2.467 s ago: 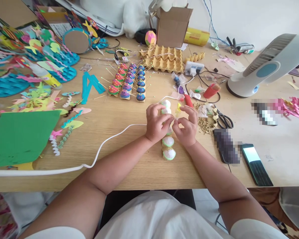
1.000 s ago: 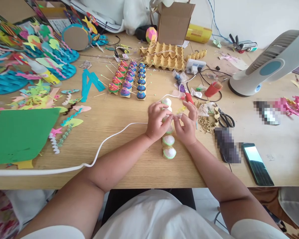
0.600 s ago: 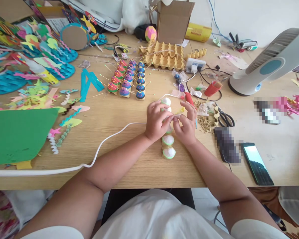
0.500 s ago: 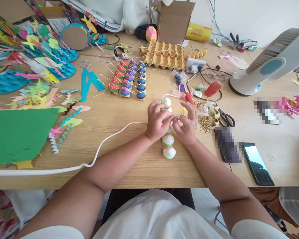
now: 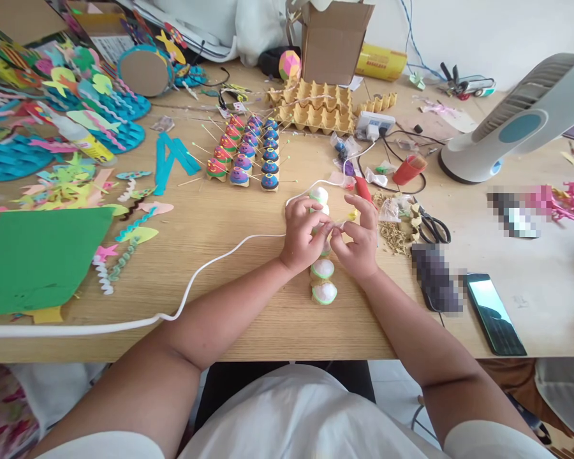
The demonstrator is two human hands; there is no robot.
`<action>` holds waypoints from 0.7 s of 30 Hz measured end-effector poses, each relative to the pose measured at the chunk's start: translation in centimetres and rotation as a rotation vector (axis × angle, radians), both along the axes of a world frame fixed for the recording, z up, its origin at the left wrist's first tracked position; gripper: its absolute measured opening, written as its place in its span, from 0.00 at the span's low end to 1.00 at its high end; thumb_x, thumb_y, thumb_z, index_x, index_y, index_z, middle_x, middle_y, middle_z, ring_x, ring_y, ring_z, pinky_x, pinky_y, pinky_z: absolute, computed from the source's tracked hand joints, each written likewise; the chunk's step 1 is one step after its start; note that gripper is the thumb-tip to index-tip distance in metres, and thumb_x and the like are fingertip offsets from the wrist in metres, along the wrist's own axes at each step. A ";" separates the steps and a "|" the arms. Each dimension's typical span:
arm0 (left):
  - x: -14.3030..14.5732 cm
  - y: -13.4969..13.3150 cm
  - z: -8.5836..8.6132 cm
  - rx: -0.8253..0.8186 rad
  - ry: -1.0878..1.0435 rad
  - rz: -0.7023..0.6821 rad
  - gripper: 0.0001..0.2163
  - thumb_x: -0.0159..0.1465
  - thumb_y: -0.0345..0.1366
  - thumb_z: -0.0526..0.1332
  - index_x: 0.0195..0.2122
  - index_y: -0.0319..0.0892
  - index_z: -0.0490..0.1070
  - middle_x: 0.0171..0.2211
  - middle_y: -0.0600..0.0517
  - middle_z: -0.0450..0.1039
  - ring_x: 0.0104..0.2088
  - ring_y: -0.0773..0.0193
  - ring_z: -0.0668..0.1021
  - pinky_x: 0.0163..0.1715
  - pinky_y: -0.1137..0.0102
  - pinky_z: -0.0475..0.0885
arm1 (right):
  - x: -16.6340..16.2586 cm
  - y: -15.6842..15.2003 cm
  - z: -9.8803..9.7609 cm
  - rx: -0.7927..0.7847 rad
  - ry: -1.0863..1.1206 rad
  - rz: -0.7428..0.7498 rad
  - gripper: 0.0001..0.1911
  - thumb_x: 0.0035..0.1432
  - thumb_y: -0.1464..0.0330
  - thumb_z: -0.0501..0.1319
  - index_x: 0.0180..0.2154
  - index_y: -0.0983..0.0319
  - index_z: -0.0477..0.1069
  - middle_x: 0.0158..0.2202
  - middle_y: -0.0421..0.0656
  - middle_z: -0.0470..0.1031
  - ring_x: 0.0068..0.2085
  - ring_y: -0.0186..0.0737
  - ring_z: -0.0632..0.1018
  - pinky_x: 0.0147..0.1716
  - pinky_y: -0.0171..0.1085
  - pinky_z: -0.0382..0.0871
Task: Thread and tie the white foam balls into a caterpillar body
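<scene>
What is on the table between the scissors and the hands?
In the head view, between the scissors and the right hand lies a pile of brown crumbs and small plastic bags.

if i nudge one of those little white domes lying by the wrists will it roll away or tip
The white dome probably stays put: it seems to sit flat side down on the table. It looks small and fluffy, so likely very light and quick to slide. Its green rim looks thin, perhaps easily crushed.
</scene>
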State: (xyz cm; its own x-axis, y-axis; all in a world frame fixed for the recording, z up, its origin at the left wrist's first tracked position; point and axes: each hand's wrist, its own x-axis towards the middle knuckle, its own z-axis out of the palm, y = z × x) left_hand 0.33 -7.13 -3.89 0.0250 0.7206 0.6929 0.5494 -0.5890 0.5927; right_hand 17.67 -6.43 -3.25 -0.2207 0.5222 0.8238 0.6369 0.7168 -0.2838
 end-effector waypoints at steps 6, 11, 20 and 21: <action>0.1 -0.1 0.0 0.015 -0.060 -0.009 0.12 0.77 0.46 0.62 0.40 0.48 0.80 0.49 0.45 0.73 0.57 0.51 0.76 0.67 0.50 0.70 | -0.4 -0.5 0.4 -0.016 0.018 0.018 0.13 0.65 0.71 0.63 0.27 0.57 0.66 0.65 0.50 0.78 0.64 0.55 0.79 0.64 0.62 0.77; 0.3 -0.4 -0.1 0.001 -0.060 0.008 0.12 0.77 0.46 0.62 0.40 0.48 0.80 0.50 0.44 0.73 0.58 0.50 0.75 0.67 0.50 0.71 | -0.6 -0.8 0.8 -0.017 -0.017 0.000 0.14 0.63 0.72 0.63 0.26 0.57 0.64 0.63 0.49 0.79 0.62 0.56 0.81 0.62 0.62 0.77; 0.1 0.2 -0.2 0.021 -0.030 0.007 0.15 0.78 0.50 0.60 0.42 0.49 0.81 0.51 0.44 0.75 0.59 0.50 0.75 0.69 0.49 0.70 | -0.1 -0.9 0.5 -0.079 -0.018 -0.100 0.10 0.71 0.62 0.62 0.35 0.57 0.71 0.65 0.49 0.77 0.65 0.58 0.79 0.65 0.63 0.73; 0.0 0.3 -0.1 0.035 -0.012 0.009 0.15 0.79 0.50 0.60 0.42 0.49 0.81 0.51 0.44 0.76 0.60 0.50 0.74 0.70 0.49 0.69 | -0.1 -0.9 0.5 -0.079 -0.022 -0.114 0.10 0.73 0.61 0.62 0.36 0.57 0.71 0.65 0.50 0.77 0.64 0.58 0.79 0.65 0.62 0.74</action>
State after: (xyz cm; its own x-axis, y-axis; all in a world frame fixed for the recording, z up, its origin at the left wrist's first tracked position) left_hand 0.33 -6.84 -4.04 0.0105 0.6958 0.7182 0.5479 -0.6048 0.5779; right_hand 17.62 -7.37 -2.76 -0.1736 0.6082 0.7746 0.7197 0.6152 -0.3217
